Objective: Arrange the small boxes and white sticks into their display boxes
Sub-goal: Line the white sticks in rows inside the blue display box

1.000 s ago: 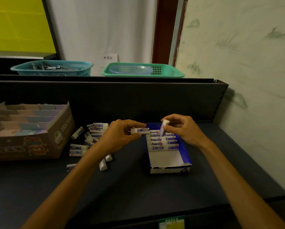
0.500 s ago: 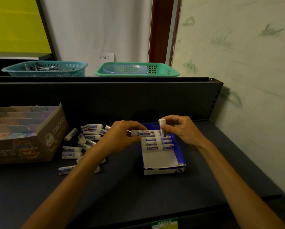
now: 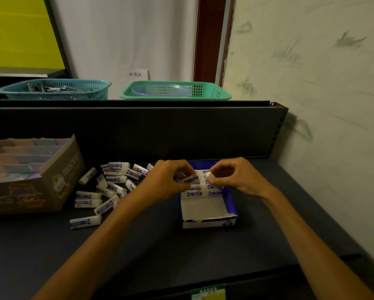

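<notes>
Two white sticks are pinched over the far end of the blue display box (image 3: pixel 231 204), one in left hand (image 3: pixel 166 180), one in right hand (image 3: pixel 239 177); advise seating each flat, label up, snug against the rows already laid there.

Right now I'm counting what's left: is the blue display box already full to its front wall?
No, the blue display box shows bare white floor in front of its rows of sticks.

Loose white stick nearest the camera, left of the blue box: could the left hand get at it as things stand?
Probably not right away. The loose white stick lies uncovered on the shelf, but the left hand already pinches another stick over the blue box.
</notes>
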A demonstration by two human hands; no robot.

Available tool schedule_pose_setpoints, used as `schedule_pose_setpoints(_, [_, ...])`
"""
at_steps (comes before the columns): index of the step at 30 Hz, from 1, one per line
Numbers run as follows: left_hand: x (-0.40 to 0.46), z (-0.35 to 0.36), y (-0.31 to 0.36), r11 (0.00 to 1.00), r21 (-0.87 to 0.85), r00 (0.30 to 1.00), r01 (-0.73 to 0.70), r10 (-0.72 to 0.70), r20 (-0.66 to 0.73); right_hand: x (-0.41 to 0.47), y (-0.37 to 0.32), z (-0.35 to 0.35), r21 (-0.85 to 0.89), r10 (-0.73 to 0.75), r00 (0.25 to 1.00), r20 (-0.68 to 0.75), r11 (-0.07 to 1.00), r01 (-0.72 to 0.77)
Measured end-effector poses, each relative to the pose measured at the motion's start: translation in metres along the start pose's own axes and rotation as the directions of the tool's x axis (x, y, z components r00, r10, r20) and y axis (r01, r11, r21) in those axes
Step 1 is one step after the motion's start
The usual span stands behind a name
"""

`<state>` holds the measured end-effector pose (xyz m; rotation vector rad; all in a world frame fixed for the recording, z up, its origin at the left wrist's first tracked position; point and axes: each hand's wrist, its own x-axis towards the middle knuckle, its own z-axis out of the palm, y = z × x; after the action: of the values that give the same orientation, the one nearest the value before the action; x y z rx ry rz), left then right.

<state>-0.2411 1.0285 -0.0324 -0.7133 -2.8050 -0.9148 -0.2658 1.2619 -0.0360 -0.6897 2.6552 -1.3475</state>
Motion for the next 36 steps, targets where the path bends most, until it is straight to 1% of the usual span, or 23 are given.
schedule_pose_setpoints(3, [0.003, 0.008, 0.007, 0.999, 0.032, 1.000, 0.000, -0.001, 0.028, -0.002, 0.001, 0.000, -0.062, -0.005, 1.000, 0.014, 0.998, 0.005])
schedule_pose_setpoints(11, [0.008, 0.019, 0.009, 0.981, 0.193, 0.994, 0.005, -0.026, 0.107, 0.001, 0.002, 0.002, -0.230, 0.009, 0.994, 0.111, 0.973, 0.017])
schedule_pose_setpoints(13, [0.007, 0.019, 0.008, 0.976, 0.216, 0.992, 0.010, -0.037, 0.122, 0.002, 0.002, 0.002, -0.246, 0.011, 0.992, 0.122, 0.969, 0.019])
schedule_pose_setpoints(18, [0.008, 0.024, 0.003, 0.971, 0.238, 0.985, 0.008, -0.048, 0.164, 0.004, 0.002, 0.001, -0.262, 0.026, 0.984, 0.176, 0.965, 0.021])
schedule_pose_setpoints(22, [0.009, 0.025, 0.002, 0.968, 0.251, 0.983, -0.009, -0.038, 0.180, 0.005, 0.003, 0.004, -0.342, 0.045, 0.972, 0.231, 0.939, 0.038])
schedule_pose_setpoints(26, [0.010, 0.024, 0.002, 0.962, 0.272, 0.974, -0.025, -0.037, 0.222, 0.006, 0.002, 0.009, -0.442, 0.062, 0.967, 0.249, 0.895, 0.056])
schedule_pose_setpoints(30, [0.009, 0.024, 0.004, 0.956, 0.293, 0.973, -0.030, -0.039, 0.229, 0.005, 0.003, 0.011, -0.469, 0.059, 0.967, 0.248, 0.880, 0.067])
schedule_pose_setpoints(36, [0.009, 0.024, 0.005, 0.952, 0.304, 0.971, -0.041, -0.034, 0.237, 0.003, 0.001, 0.006, -0.433, 0.082, 0.962, 0.260, 0.900, 0.040])
